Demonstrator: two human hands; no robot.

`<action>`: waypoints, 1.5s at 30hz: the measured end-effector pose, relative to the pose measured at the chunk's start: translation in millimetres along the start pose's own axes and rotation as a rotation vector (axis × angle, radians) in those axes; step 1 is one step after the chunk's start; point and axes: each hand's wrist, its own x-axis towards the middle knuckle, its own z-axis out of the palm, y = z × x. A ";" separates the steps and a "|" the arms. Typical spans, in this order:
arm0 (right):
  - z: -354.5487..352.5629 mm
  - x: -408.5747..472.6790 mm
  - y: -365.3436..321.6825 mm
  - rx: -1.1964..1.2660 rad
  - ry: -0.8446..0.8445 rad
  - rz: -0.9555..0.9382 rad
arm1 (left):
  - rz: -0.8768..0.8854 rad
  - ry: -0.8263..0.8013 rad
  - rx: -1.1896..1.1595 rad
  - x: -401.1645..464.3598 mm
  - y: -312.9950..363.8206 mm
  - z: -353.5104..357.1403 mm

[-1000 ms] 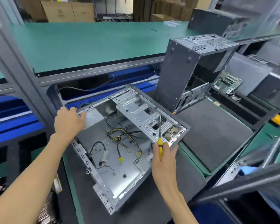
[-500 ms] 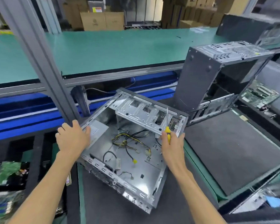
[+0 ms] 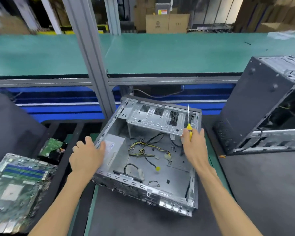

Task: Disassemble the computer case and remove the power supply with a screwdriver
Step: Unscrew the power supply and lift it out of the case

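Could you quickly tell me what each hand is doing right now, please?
Left hand: open, resting on the computer case edge.
Right hand: holding the screwdriver.

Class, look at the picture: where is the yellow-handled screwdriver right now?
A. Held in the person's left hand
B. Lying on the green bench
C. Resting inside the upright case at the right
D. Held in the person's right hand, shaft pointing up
D: the right hand grips the screwdriver, its shaft rising in front of the open computer case.

Both forearms reach forward, left hand (image 3: 87,156) spread flat with palm down, right hand (image 3: 193,145) curled closed.
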 end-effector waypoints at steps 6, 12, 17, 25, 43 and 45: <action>-0.9 28.6 1.3 -0.065 -0.051 -0.052 | -0.036 -0.077 0.012 -19.2 -4.3 -10.4; -5.0 13.8 -2.2 -0.005 0.029 -0.047 | -0.047 -0.303 -0.329 10.4 -14.6 -2.1; -2.3 -35.9 -3.0 -0.083 0.033 0.008 | 0.044 -0.466 -0.530 40.8 -11.3 11.2; 13.9 -118.3 -0.5 -0.231 0.246 0.044 | 0.083 -0.480 -0.717 68.5 1.8 33.5; 21.7 -59.2 25.6 -0.301 0.536 -0.334 | -0.223 -0.359 -0.931 -4.5 -7.8 17.4; 19.2 -50.1 29.5 -0.289 0.535 -0.363 | -0.264 -0.337 -0.955 -11.3 -3.8 15.2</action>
